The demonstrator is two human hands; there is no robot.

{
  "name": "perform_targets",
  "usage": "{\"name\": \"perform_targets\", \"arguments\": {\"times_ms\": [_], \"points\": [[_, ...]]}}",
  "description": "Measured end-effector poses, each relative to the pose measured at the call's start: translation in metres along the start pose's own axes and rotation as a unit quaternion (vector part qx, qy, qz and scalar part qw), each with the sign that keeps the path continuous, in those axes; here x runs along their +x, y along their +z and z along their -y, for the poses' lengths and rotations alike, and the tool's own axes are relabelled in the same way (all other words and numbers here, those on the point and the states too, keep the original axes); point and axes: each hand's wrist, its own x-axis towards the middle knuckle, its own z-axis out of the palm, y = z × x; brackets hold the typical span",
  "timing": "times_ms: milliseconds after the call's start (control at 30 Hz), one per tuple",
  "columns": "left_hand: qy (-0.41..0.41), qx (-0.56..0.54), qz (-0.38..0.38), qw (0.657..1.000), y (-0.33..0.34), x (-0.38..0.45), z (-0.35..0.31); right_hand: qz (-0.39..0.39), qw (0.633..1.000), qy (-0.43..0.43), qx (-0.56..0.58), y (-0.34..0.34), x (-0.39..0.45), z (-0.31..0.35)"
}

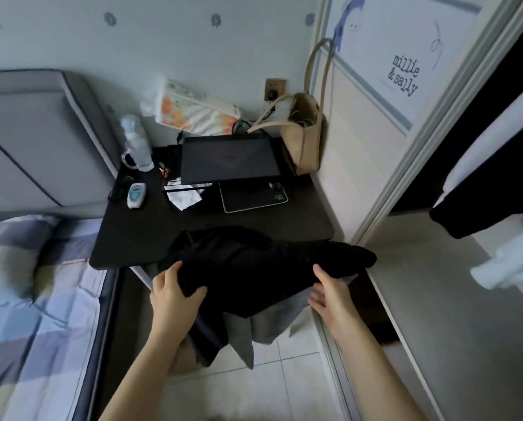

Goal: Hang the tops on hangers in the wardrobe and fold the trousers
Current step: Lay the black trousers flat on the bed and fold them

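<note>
A black garment (254, 265) lies bunched over the front edge of a small black table (138, 238), with grey fabric (263, 326) hanging below it toward the floor. My left hand (175, 293) grips the garment's left part, fingers curled into the cloth. My right hand (330, 293) touches the garment's right underside with straight fingers. To the right stands the wardrobe (482, 153), its sliding door open, with dark and white clothes (485, 220) hanging inside. No hanger is visible.
On the table sit a closed laptop (228, 161) on a stand, a tablet (252, 197), a water bottle (137, 144), a tissue pack (193, 109) and a beige bag (304, 138). A bed with checked bedding (26, 299) lies at left. White floor tiles (254, 390) are below.
</note>
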Motion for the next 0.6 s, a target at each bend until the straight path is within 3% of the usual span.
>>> {"name": "perform_targets", "arguments": {"times_ms": [133,300,433,600], "points": [[0.013,0.179,0.063,0.982,0.003,-0.001,-0.009,-0.009,0.999,0.033,0.039,0.007,0.009,-0.001],[0.068,0.296,0.030,0.952,0.010,-0.015,-0.007,-0.021,0.991,0.007,0.133,-0.007,0.021,-0.012],[0.085,0.301,0.044,0.949,0.000,-0.011,-0.009,0.017,0.981,0.018,0.193,-0.005,0.015,-0.011],[0.063,0.229,0.108,0.965,-0.013,-0.005,-0.011,-0.076,0.987,-0.073,0.120,0.034,-0.031,0.035]]}}
